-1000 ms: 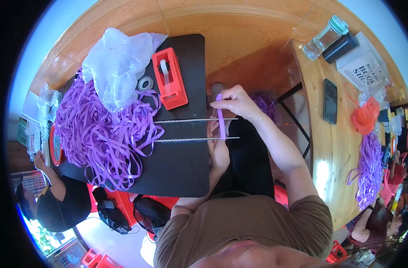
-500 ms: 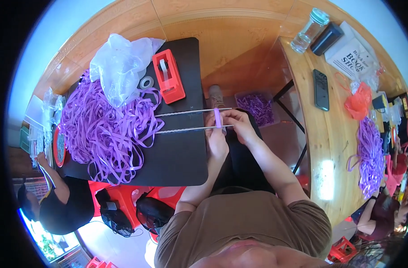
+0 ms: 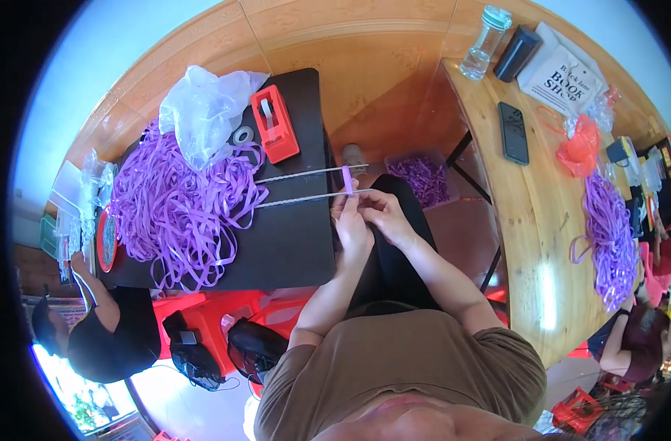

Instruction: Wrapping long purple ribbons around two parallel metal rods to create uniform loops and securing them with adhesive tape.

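Note:
Two thin twisted metal rods [image 3: 299, 197] stick out from the dark table toward me, side by side. A flat purple ribbon loop [image 3: 347, 180] spans both rods near their free ends. My left hand [image 3: 354, 231] is closed, its fingertips pinching at the ribbon's lower end by the nearer rod. Close beside it, my right hand [image 3: 388, 218] has its thumb and fingers pressed together just under that rod's tip. Whatever lies between the right fingertips is too small to make out. A big tangled heap of purple ribbon [image 3: 181, 213] covers the rods' far ends.
On the dark table [image 3: 291, 253] are a red tape dispenser [image 3: 274, 125], a tape roll [image 3: 243, 135] and a clear plastic bag [image 3: 203, 110]. A bin of purple pieces [image 3: 421, 181] stands on the floor. The wooden table [image 3: 523, 242] at right holds a phone [image 3: 513, 133] and more ribbon [image 3: 609, 242].
Both hands have come down from between the rods to the nearer rod, at the ribbon's lower end. The right fingers have left the far side. The whole view has shifted slightly.

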The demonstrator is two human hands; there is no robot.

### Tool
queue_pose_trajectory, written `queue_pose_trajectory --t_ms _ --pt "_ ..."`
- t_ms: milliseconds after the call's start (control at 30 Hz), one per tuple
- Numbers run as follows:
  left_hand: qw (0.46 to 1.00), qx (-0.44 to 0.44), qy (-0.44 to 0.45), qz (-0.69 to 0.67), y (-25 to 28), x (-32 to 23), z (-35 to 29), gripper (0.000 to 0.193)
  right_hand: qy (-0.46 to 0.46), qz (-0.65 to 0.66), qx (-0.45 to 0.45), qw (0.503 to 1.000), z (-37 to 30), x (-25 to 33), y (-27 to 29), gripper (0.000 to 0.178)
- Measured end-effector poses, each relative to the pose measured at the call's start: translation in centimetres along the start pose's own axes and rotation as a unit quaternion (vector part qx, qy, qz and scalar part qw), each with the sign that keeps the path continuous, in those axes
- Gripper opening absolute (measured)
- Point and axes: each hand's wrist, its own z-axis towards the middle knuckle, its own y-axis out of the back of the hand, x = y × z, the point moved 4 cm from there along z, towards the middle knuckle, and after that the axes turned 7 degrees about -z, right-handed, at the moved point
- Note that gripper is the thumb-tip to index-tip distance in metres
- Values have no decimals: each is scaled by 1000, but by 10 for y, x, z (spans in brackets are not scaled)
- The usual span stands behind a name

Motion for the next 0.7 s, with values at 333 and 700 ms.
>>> queue_pose_trajectory --t_ms 333,700 --pt "1000 -17 -17 10 -11 -4 -9 20 19 -49 -93 994 -3 -6 -8 8" --pt "999 0 -7 54 -37 -39 -35 9 -68 137 -85 985 -7 15 -28 15"
